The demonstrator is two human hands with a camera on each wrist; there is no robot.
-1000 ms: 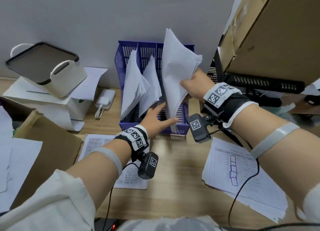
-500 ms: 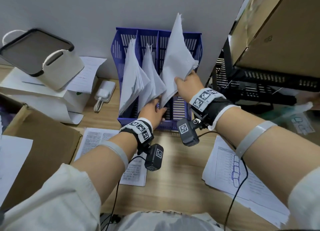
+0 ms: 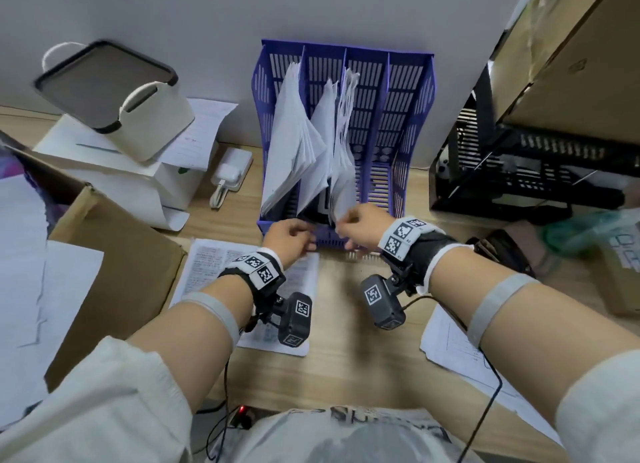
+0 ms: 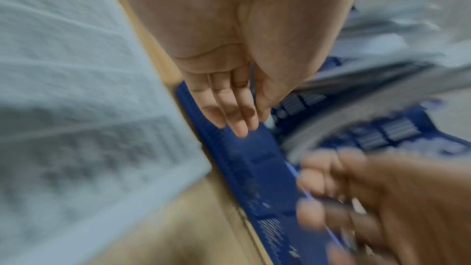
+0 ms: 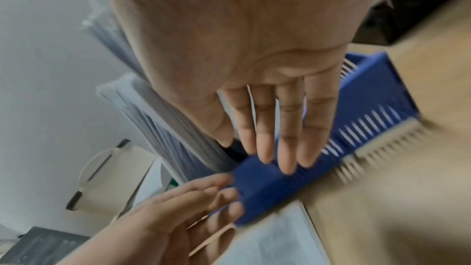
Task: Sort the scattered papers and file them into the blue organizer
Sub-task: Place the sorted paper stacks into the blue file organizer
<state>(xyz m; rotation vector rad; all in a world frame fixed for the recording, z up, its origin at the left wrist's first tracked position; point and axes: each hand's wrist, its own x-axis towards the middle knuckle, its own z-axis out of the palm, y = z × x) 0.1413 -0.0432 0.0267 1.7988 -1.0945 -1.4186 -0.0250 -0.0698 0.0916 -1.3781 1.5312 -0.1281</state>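
The blue organizer (image 3: 408, 116) stands against the wall with white paper stacks (image 3: 294, 150) in its left three slots; the rightmost slot holds nothing. My left hand (image 3: 304, 237) hovers at the organizer's front lip (image 4: 254, 168), fingers (image 4: 237, 120) straight. My right hand (image 3: 346, 230) is beside it at the foot of the third stack (image 3: 343, 171). Its straight fingers (image 5: 285, 144) lie over the front lip (image 5: 267, 184), and its thumb is by the paper edges (image 5: 158, 118). Neither hand holds anything.
A printed sheet (image 3: 207, 272) lies on the wooden desk under my left wrist, and a sheet with a drawing (image 3: 450, 341) lies at the right. A cardboard box (image 3: 121, 254) with papers and a white container (image 3: 138, 116) are at the left, a black rack (image 3: 519, 171) at the right.
My right hand lowered its bundle of papers into the third slot and let go. Both hands came down to the organizer's front lip.
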